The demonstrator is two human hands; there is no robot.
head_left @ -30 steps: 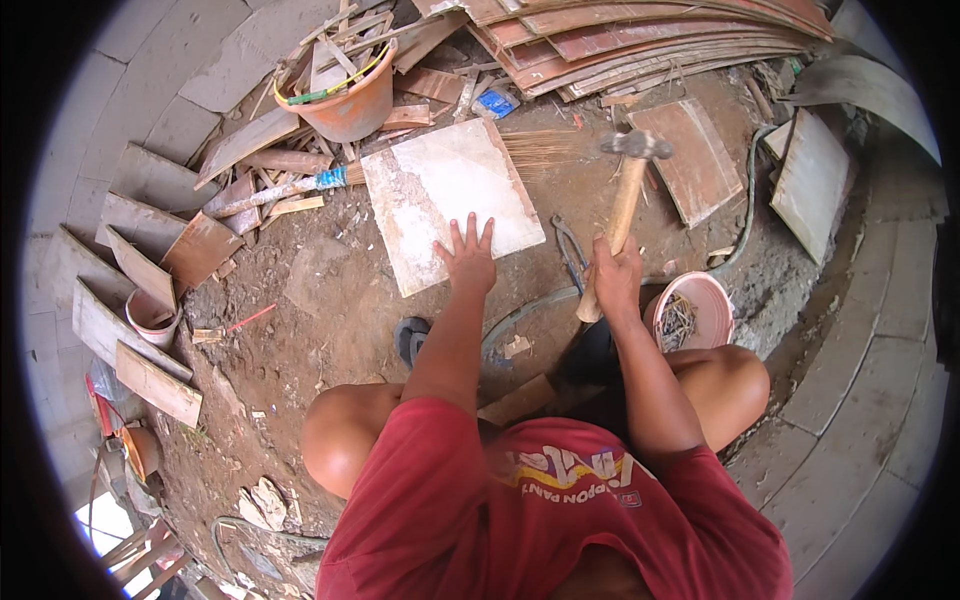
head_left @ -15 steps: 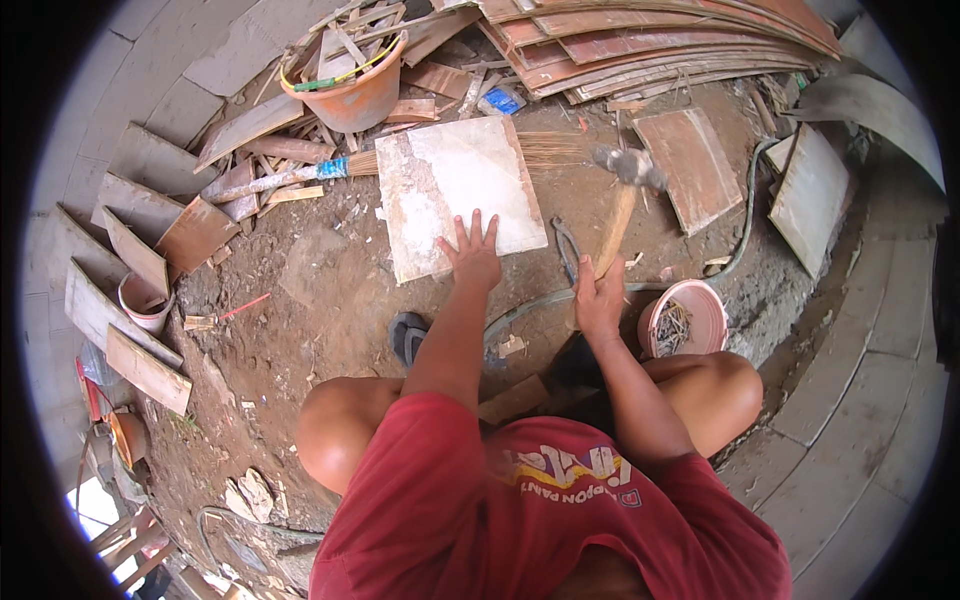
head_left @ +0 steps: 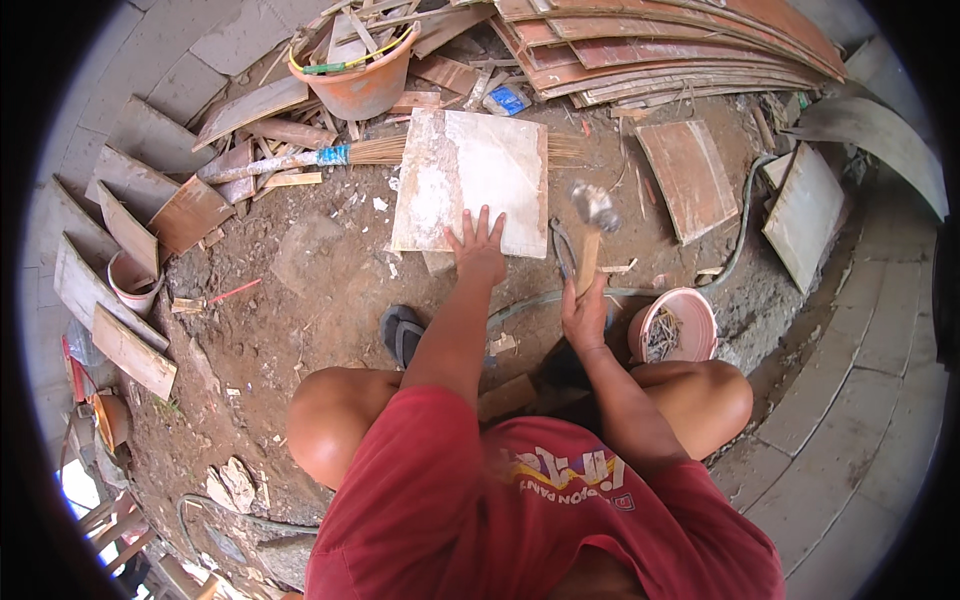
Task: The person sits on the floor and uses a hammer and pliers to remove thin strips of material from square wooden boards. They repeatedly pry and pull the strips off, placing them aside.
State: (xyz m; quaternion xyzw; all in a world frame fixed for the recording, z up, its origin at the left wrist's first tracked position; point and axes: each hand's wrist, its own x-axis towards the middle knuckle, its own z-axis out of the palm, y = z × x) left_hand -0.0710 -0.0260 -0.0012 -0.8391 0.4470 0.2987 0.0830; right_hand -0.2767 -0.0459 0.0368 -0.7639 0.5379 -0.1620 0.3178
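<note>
My left hand (head_left: 482, 252) lies on the near edge of a square, white-stained panel (head_left: 500, 160), its fingers spread. The panel rests on the dirt ground, over the bristles of a stick broom (head_left: 375, 151). In my right hand (head_left: 584, 315) is a hammer (head_left: 590, 258), gripped by its wooden handle, with the dirty head raised toward the far side, just right of the panel. A pincer-like tool (head_left: 562, 247) lies between the panel and the hammer. Beside my right knee stands a pink bucket (head_left: 707, 317) with nails or small metal scraps inside.
An orange bucket (head_left: 360, 92) full of wood scraps stands at the far left. Stacked brown panels (head_left: 680, 50) fill the far right. Loose boards (head_left: 690, 180) lie to the right, others (head_left: 135, 350) lean at the left. A hose (head_left: 742, 235) curves along the ground.
The panel has turned to sit straighter, with my left hand still flat on it. The hammer head has shifted left and nearer to me.
</note>
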